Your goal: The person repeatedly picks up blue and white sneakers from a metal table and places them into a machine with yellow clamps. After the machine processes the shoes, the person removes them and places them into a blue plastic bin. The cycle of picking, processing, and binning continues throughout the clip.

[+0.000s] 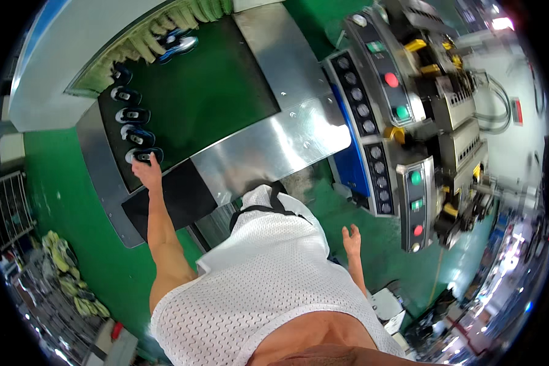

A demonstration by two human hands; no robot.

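The nearest dark shoe [145, 157] is seen at the near L corner of the green belt [219, 91], last in a row of similar shoes [133, 116] set along the belt's L side, pale ends turned L. Its near side is met by the fingers of the L hand [147, 173], thumb & index a bit apart; whether it's actually gripped or only touched can't be told, b/c detail is too small. Nothing is seen in the R hand [351, 240], held out in the air w/ fingers loosely spread, well apart from the belt. Re handling: shoe is judged light, prob. soft & flexible in the upper, stiffer at the sole; not fragile, though the upper could be dented or smudged if squeezed hard. Slip risk is judged low to mod., as surface finish can't be made out. Best hold, prob.: rim of the opening pinched, thumb inside & fingers outside, or sole edges taken from both sides. Neighboring shoe [138, 136] is just beside it, so finger room on that side is judged tight.
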